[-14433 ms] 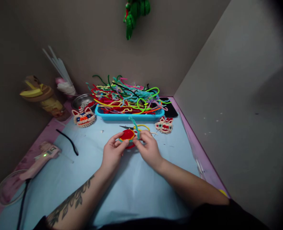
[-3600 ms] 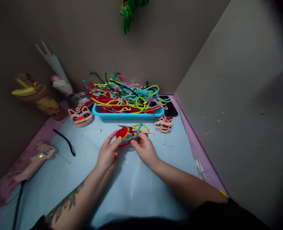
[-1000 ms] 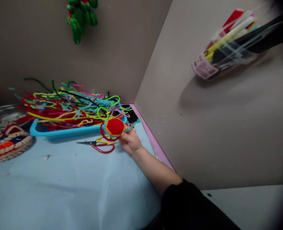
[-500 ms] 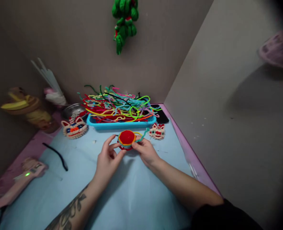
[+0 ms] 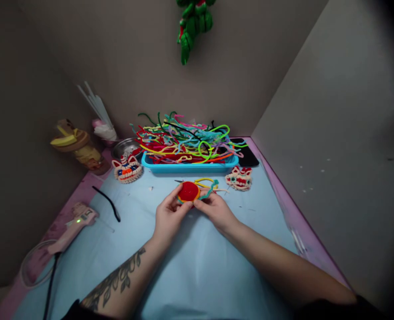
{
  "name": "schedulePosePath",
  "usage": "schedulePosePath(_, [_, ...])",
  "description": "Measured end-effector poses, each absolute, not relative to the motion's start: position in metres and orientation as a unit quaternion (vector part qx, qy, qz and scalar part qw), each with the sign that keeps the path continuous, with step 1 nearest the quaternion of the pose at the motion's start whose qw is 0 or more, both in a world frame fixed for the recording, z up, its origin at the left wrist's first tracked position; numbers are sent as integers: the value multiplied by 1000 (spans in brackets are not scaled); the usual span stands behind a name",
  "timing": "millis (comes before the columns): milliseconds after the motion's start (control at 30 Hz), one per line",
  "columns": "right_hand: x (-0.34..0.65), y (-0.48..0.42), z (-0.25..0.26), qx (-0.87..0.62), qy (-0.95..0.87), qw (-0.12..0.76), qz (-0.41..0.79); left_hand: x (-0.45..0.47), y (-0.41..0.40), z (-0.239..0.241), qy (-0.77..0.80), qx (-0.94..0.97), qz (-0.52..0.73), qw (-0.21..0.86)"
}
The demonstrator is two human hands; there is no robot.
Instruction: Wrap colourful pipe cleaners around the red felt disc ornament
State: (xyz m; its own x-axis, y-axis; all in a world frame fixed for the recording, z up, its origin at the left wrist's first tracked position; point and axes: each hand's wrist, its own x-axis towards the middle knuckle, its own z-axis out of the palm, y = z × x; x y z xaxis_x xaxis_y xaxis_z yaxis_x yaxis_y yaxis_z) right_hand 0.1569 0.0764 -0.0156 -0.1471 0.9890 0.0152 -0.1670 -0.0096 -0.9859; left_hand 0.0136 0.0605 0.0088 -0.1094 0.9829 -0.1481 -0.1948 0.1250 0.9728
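Observation:
Both hands hold a round red pipe-cleaner piece (image 5: 188,192) with an orange and teal rim, its red face turned up. My left hand (image 5: 170,212) grips the left side, with the thumb at the near edge. My right hand (image 5: 216,209) pinches the near right edge, its other fingers partly hidden behind. A teal pipe-cleaner end (image 5: 212,189) sticks out to the right from the rim. Just behind the piece lies what looks like a pair of yellow-handled scissors (image 5: 201,181), partly covered.
A blue tray (image 5: 190,169) heaped with coloured pipe cleaners stands at the back. Lion-like faces flank it, one left (image 5: 127,170), one right (image 5: 239,179). A phone (image 5: 250,158), metal bowl (image 5: 118,149), drink cup (image 5: 83,151), pink glue gun (image 5: 73,229) and black strip (image 5: 108,204) surround the blue mat.
The view has shifted, moving everything rightward. My left fingers, spread at the piece's side before, have closed in around it. The piece has turned slightly, showing less of its rim.

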Motion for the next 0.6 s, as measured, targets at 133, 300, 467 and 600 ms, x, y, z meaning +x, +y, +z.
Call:
schedulePosePath(133, [162,78,-9,-436,-482,529,546,10,64,11,499,320,559,580])
schedulePosePath(300, [172,85,-5,-460,-433,551,546,5,68,11,501,300,567,580])
schedulePosePath(467, [174,88,-2,-467,-418,556,546,4,68,15,508,304,547,592])
schedulePosePath(600, [173,89,1,-464,-384,552,577,4,68,15,500,311,534,607])
